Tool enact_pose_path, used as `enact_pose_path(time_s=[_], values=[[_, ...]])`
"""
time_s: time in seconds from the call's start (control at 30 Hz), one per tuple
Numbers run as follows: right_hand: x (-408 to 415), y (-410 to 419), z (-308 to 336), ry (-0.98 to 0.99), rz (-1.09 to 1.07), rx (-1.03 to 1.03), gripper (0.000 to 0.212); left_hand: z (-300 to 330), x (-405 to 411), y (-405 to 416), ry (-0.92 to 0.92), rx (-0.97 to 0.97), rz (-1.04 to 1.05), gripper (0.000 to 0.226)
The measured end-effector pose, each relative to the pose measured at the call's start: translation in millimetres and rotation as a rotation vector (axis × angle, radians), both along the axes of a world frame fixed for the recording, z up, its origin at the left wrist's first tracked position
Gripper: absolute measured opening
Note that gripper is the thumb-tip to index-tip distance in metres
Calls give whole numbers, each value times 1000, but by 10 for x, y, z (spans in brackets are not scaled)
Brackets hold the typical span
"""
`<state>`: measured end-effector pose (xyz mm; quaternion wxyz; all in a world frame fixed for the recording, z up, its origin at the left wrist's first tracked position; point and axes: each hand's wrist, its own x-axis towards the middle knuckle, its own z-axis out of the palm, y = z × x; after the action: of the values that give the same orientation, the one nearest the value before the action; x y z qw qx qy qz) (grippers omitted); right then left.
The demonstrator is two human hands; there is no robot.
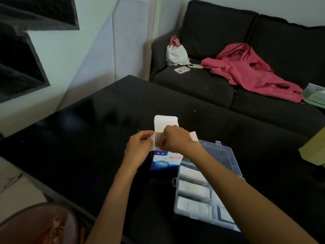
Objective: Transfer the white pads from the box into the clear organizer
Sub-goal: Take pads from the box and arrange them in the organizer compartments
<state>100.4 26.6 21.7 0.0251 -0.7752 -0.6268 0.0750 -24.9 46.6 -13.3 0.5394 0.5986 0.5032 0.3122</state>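
Observation:
A white and blue cardboard box (165, 160) stands upright on the black table (88, 138) with its top flap raised. My left hand (139, 147) grips the box's left side near the opening. The fingers of my right hand (175, 139) reach down into the open top; what they hold is hidden. Just right of the box lies the clear organizer (226, 155) with its lid folded back. Stacks of white pads (193, 189) fill three of its left compartments.
A dark sofa (202, 81) stands behind the table, carrying a pink garment (246, 67), a white bag (175, 53) and two phones (182, 69). A yellow-green object (314, 150) sits at the table's right edge. A reddish round object (40, 226) is at the bottom left.

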Motion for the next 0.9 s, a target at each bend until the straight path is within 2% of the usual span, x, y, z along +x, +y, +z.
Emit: enact_pose_path(time_s=[0.2, 0.3, 0.43, 0.5, 0.57, 0.63, 0.73, 0.83, 0.9], values=[[144, -146, 91, 255, -43, 132, 13, -23, -15, 19, 11, 65, 8, 30], [234, -291, 228, 514, -113, 206, 9, 6, 5, -1, 67, 113, 38, 31], [328, -475, 332, 956, -247, 292, 6, 138, 41, -116, 277, 381, 199, 28], [378, -573, 368, 1164, -310, 289, 13, 217, 61, -187, 276, 580, 269, 26], [442, -698, 402, 1279, -329, 268, 23, 308, 107, -286, 189, 748, 284, 27], [502, -863, 433, 1337, -347, 213, 26, 405, 177, -434, 81, 828, 200, 27], [583, -1120, 426, 1331, -340, 109, 24, 502, 317, -671, 41, 792, -1, 34], [670, -1359, 360, 1212, -362, 63, 18, 448, 505, -792, 79, 610, -229, 35], [723, -1474, 308, 1139, -391, 61, 15, 377, 598, -795, 62, 465, -374, 26]])
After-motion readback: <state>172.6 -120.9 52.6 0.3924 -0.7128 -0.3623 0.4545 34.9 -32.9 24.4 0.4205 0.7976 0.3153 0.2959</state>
